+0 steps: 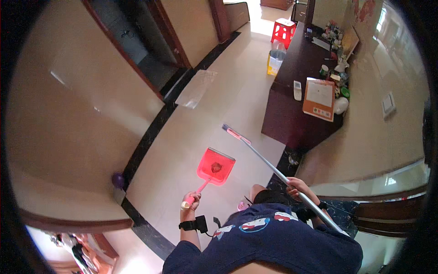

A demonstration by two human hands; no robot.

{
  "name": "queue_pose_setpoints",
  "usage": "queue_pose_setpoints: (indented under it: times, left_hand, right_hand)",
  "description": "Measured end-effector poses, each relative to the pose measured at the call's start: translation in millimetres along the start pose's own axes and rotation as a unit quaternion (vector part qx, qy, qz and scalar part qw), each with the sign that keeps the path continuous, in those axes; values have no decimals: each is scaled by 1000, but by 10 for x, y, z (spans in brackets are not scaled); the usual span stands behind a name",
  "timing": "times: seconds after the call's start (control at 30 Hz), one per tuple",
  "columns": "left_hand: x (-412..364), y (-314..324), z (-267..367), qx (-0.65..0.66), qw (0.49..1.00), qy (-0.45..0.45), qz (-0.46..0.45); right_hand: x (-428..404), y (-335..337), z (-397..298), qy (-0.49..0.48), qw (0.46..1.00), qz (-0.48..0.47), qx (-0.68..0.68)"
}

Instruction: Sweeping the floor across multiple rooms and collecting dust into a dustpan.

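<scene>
My left hand (192, 200) is closed around the pink handle of a dustpan (224, 174). A small dark clump of debris (216, 167) lies in the red pan, whose grey-edged lip points away from me. In my right hand (297, 187) is the long silver pole of a broom (260, 156), which slants forward and to the left. The broom's pink head with dark bristles (236, 133) is beyond the dustpan and a little to its right, apart from it. Whether the bristles touch the tiled floor I cannot tell.
A clear plastic sheet or bag (196, 89) lies on the floor near a doorway. To the right stands a dark table (284, 113) with a remote control (297, 90) and an orange box (318, 111). Farther off are a trash bag (274, 63) and a red stool (283, 31). A purple ball-like object (118, 179) is at the left wall.
</scene>
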State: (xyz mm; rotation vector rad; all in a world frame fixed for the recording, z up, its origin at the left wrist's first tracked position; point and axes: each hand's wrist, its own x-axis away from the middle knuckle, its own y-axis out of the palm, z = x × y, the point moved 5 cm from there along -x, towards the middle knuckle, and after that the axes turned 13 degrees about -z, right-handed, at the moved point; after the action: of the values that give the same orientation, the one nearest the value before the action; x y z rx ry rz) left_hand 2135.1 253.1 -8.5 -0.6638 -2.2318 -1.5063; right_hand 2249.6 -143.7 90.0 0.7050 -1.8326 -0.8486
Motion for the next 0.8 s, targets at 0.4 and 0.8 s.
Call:
queue_pose_setpoints:
  times: [0.4,0.8]
  left_hand:
    - [-1800,2032,879,94,995,15,-9]
    - [-4233,3979,1891,-52,999,-9,4]
  right_hand:
    - [-2136,204,-2248,-10,990,29,-137]
    - [-3533,608,-4048,-110,976,66,-177]
